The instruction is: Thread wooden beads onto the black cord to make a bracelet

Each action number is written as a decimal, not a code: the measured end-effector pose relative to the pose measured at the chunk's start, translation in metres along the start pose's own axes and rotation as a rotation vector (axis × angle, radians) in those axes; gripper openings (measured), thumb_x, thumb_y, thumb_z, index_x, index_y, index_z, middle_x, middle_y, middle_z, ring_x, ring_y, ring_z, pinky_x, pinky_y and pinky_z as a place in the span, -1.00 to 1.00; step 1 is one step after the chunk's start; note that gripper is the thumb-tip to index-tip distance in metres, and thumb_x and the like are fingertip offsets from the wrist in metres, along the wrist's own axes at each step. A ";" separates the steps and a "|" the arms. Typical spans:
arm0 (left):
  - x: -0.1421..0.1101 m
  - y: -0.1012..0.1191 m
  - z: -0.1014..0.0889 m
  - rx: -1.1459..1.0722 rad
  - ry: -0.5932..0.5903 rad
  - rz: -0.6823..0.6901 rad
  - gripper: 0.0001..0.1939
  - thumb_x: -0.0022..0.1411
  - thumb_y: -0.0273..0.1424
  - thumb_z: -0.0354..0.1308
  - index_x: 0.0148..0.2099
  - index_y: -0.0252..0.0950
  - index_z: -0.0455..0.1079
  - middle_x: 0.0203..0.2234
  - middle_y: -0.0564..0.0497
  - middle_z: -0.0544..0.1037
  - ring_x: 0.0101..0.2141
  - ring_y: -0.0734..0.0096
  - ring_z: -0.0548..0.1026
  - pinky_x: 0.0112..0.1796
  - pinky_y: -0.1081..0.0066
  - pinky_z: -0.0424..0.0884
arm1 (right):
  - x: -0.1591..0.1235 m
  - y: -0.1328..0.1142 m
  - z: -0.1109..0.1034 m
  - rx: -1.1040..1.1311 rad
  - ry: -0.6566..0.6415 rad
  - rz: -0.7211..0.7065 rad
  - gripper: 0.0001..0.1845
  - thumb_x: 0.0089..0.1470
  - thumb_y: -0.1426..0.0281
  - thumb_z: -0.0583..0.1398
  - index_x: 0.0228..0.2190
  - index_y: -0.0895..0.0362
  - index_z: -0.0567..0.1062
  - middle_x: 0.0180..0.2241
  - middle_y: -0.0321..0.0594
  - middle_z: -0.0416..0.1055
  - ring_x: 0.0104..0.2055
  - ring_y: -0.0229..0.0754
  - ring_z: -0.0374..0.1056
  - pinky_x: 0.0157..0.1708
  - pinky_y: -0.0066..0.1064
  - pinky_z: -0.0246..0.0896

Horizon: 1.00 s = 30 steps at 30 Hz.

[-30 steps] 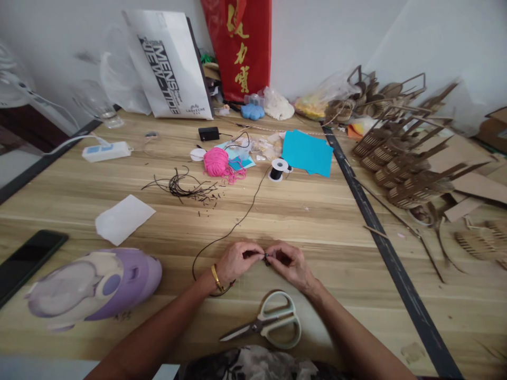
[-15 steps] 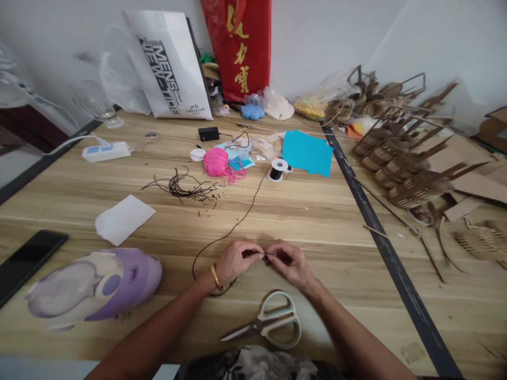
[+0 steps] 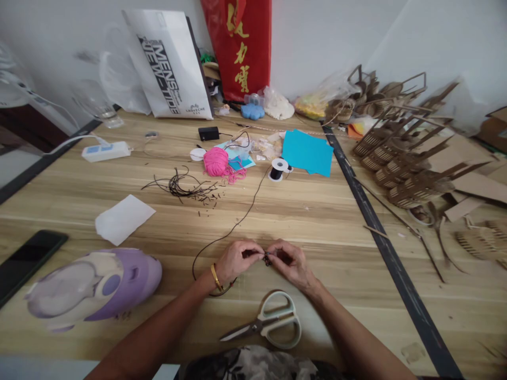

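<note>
My left hand [image 3: 236, 259] and my right hand [image 3: 291, 262] meet fingertip to fingertip over the table. Both pinch a small dark knotted bit of cord [image 3: 267, 258], mostly hidden by the fingers. From a white spool [image 3: 279, 165] wound with black cord, a long black cord [image 3: 242, 219] curves across the table and passes under my left wrist. Scissors [image 3: 273, 323] with pale handles lie just below my hands, blades pointing left. A heap of cut black cord pieces [image 3: 186, 186] lies farther off to the left.
Pink yarn [image 3: 216, 162] and blue sheets [image 3: 308, 153] lie behind the cord. At left are a purple and white appliance [image 3: 130, 279], a white paper [image 3: 124, 219], a phone [image 3: 34, 258] and a power strip [image 3: 106, 151]. Small woven baskets [image 3: 415, 177] crowd the right side.
Both hands stay in the same place, with the fingertips pinched together. Only a very slight shift of the dark cord bit between them shows.
</note>
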<state>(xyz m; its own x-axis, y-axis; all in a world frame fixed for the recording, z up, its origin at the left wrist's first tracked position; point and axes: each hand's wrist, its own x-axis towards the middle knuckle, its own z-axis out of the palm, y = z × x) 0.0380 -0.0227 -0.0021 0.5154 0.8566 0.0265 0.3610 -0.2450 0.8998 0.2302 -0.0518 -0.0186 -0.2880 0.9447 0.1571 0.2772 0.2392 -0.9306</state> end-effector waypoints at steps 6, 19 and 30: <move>0.000 -0.001 0.000 0.003 0.007 0.018 -0.88 0.14 -0.49 0.15 -0.34 -0.33 0.53 -0.45 -0.01 0.61 -0.41 0.42 0.50 -0.31 0.47 0.37 | 0.000 0.000 0.000 -0.002 -0.002 0.018 -0.82 0.14 0.30 0.17 -0.35 0.17 0.45 -0.44 -0.19 0.40 -0.46 -0.30 0.30 -0.51 -0.49 0.21; -0.001 0.000 0.000 0.011 0.006 0.009 -0.87 0.15 -0.46 0.15 -0.33 -0.31 0.54 -0.44 -0.01 0.62 -0.40 0.42 0.51 -0.29 0.46 0.38 | 0.000 0.003 0.000 -0.029 0.000 0.000 -0.84 0.12 0.30 0.18 -0.34 0.16 0.46 -0.45 -0.21 0.41 -0.47 -0.29 0.31 -0.52 -0.50 0.20; 0.000 -0.001 0.001 0.018 0.003 0.017 -0.89 0.14 -0.49 0.17 -0.35 -0.31 0.53 -0.45 0.01 0.61 -0.40 0.42 0.51 -0.29 0.47 0.37 | 0.001 0.002 0.000 -0.078 -0.030 -0.054 -0.87 0.13 0.34 0.18 -0.36 0.14 0.48 -0.48 -0.24 0.39 -0.46 -0.29 0.28 -0.49 -0.48 0.17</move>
<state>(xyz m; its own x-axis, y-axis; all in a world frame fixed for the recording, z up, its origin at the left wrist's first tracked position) 0.0382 -0.0233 -0.0033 0.5194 0.8534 0.0429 0.3664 -0.2678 0.8911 0.2306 -0.0502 -0.0198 -0.3312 0.9232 0.1950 0.3305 0.3071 -0.8924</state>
